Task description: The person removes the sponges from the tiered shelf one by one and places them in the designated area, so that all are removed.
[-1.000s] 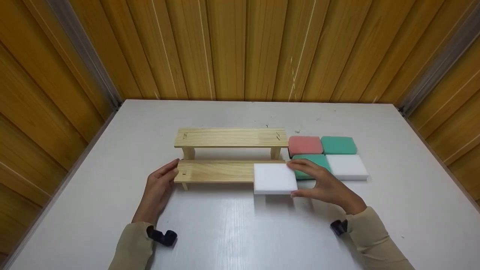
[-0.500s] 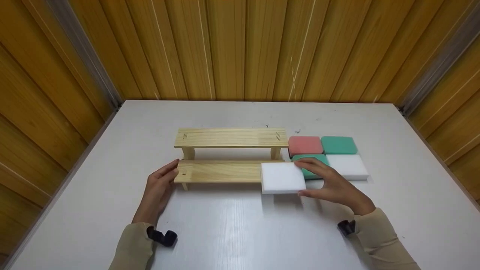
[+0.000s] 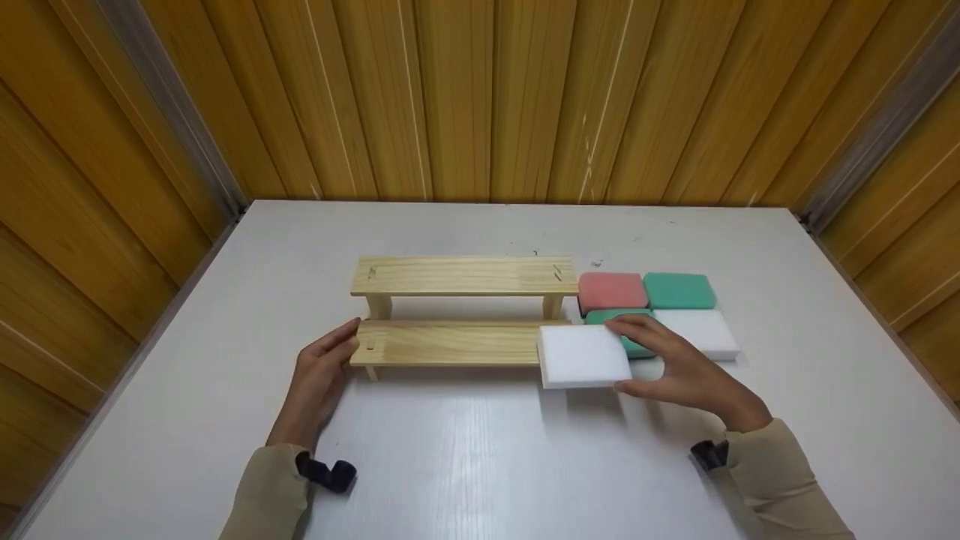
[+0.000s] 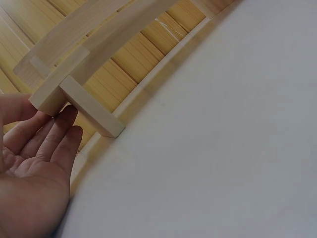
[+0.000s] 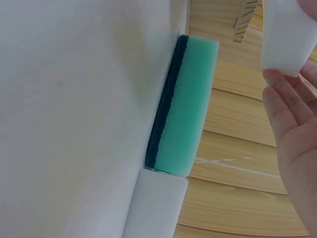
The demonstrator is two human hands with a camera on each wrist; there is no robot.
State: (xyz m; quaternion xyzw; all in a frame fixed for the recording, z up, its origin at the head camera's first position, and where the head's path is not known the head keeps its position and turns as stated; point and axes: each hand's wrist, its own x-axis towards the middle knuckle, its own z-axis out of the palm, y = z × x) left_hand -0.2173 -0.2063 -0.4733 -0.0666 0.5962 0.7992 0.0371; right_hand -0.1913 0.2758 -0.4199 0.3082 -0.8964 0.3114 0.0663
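Observation:
A two-tier wooden shelf (image 3: 463,276) stands mid-table. My left hand (image 3: 319,375) holds the left end of its lower board (image 3: 450,343); in the left wrist view the fingers (image 4: 60,130) reach under the board's end (image 4: 54,94). At the lower board's right end, my right hand (image 3: 686,371) pinches a white sponge (image 3: 585,356) between thumb and fingers. That sponge is raised, with its shadow on the table below, and it overlaps the board's right end in the head view. The right wrist view has the same white sponge (image 5: 285,37) at its upper right, held off the table.
Right of the shelf lie a pink sponge (image 3: 611,290), a green sponge (image 3: 679,290), a second green sponge (image 3: 637,347) with a dark scouring side, and another white sponge (image 3: 701,335). They touch in two rows on the white table (image 3: 450,457). Yellow wood-look panels (image 3: 480,97) surround the table.
My right hand has moved steadily to the right with the white sponge, baring more of the lower board and covering more of the nearer green sponge. My left hand stays in place.

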